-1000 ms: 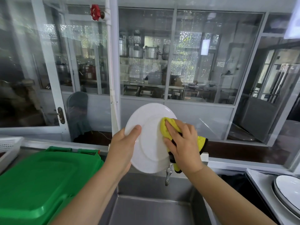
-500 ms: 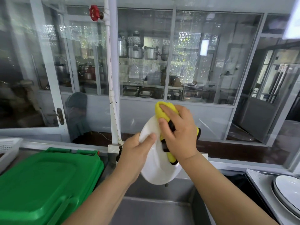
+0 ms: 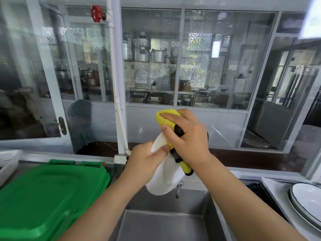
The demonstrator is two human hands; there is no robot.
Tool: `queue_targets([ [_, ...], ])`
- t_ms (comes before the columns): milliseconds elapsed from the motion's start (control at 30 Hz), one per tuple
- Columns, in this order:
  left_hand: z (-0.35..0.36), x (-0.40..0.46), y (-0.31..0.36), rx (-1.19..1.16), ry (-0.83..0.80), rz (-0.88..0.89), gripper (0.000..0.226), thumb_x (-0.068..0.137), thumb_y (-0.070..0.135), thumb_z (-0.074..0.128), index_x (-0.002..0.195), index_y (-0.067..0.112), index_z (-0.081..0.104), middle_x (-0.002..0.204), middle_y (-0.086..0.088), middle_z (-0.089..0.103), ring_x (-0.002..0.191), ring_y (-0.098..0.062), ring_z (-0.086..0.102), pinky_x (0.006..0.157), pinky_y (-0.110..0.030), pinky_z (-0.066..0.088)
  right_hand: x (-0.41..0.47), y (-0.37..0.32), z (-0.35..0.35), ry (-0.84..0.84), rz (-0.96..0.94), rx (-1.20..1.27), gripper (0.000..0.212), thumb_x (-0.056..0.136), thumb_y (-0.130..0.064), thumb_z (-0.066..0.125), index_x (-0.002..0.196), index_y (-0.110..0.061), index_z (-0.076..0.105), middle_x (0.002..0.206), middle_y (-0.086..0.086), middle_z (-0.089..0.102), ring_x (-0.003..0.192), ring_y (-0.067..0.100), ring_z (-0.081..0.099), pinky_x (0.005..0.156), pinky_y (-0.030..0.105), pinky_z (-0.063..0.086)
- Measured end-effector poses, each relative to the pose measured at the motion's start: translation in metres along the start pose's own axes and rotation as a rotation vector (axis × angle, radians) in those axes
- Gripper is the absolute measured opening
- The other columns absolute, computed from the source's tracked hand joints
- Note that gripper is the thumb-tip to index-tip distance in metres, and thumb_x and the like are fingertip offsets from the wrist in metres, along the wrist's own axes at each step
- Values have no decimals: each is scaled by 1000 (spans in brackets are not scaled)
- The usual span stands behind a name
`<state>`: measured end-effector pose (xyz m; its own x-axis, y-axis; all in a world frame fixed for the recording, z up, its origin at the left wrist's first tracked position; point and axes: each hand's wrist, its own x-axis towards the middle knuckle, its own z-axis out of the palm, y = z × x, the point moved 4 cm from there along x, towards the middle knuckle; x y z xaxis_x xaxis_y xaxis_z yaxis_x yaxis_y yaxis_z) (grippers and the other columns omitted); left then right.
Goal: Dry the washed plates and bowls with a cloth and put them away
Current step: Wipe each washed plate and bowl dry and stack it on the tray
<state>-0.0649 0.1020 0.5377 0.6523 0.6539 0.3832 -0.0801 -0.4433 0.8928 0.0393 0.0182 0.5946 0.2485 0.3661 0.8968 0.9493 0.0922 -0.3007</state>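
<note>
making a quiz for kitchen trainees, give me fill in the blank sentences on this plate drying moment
1. The right hand presses a ____ cloth against the round white plate.
2. The left hand grips the plate's ____ edge.
3. The plate is held above the steel ____.
4. The big plastic bin lid on the left is ____.

Missing words: yellow; left; sink; green

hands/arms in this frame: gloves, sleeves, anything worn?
Both hands are bare: no gloves on the left hand or the right hand. No rings, watch or wristband show. Both forearms are uncovered as far as the bottom of the frame, so no sleeve is in view. Fingernails look short and unpainted.
</note>
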Motion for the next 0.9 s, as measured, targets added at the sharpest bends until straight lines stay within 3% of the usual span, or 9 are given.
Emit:
queue_targets([
  [133, -9, -7, 10, -41, 51, 58, 29, 84, 39, 66, 74, 12, 64, 65, 0, 64, 57, -7, 55, 54, -19, 40, -4, 34, -11, 197, 400, 385, 21, 86, -34, 61, 105, -34, 71, 86, -6, 59, 76, 11, 57, 72, 26, 48],
  [233, -16, -12, 23, -116, 112, 148, 18, 77, 51, 60, 83, 36, 68, 79, 11, 70, 66, -1, 62, 56, -18, 46, -22, 58, -5, 375, 785, 736, 9, 91, -27, 62, 90, -28, 71, 75, -6, 64, 69, 9, 58, 61, 22, 51],
  [333, -13, -16, 25, -146, 136, 239, 19, 75, 59, 58, 86, 48, 68, 86, 14, 71, 79, -4, 66, 63, -22, 52, -44, 70, 14, 398, 1106, 982, 25, 89, -39, 62, 105, -19, 66, 109, 9, 68, 99, 29, 65, 86, 43, 54],
  [400, -6, -21, 14, -165, 108, 228, 19, 74, 57, 57, 87, 49, 68, 90, 16, 71, 83, -2, 66, 65, -18, 53, -49, 69, 17, 412, 1172, 1079, 42, 87, -41, 64, 119, -14, 62, 117, 14, 66, 108, 35, 62, 94, 51, 49],
  [467, -2, -27, -1, -209, 12, 151, 25, 72, 54, 60, 95, 52, 67, 98, 21, 70, 93, 1, 65, 69, -14, 52, -48, 75, 6, 462, 1138, 978, 32, 85, -32, 69, 110, -13, 67, 100, 6, 71, 92, 26, 66, 81, 38, 55],
  [567, -7, -17, -18, -293, -83, -41, 40, 56, 48, 71, 96, 50, 68, 99, 12, 73, 94, -9, 68, 79, -33, 56, -43, 77, -10, 444, 976, 782, 9, 81, -23, 74, 90, -20, 72, 74, -8, 73, 69, 10, 67, 57, 20, 53],
  [700, -18, 0, -12, -250, -119, -129, 36, 58, 46, 78, 90, 31, 75, 96, 1, 75, 91, -21, 70, 89, -50, 53, -38, 59, -12, 323, 774, 671, 9, 84, -20, 71, 89, -28, 72, 80, -9, 72, 74, 5, 67, 64, 19, 52],
  [800, -21, 2, -10, -222, -125, -102, 24, 67, 39, 74, 91, 36, 74, 94, 4, 75, 88, -17, 71, 86, -44, 55, -32, 52, -18, 247, 582, 460, 21, 83, -20, 72, 97, -36, 70, 91, 2, 67, 81, 10, 62, 75, 29, 51],
  [900, -13, 1, -8, -79, -134, -79, 24, 68, 41, 74, 87, 27, 74, 86, 7, 75, 82, -12, 70, 75, -32, 54, -22, 28, -13, 71, 242, 161, 28, 79, -31, 71, 106, -36, 69, 88, -6, 56, 77, 8, 57, 73, 28, 47],
])
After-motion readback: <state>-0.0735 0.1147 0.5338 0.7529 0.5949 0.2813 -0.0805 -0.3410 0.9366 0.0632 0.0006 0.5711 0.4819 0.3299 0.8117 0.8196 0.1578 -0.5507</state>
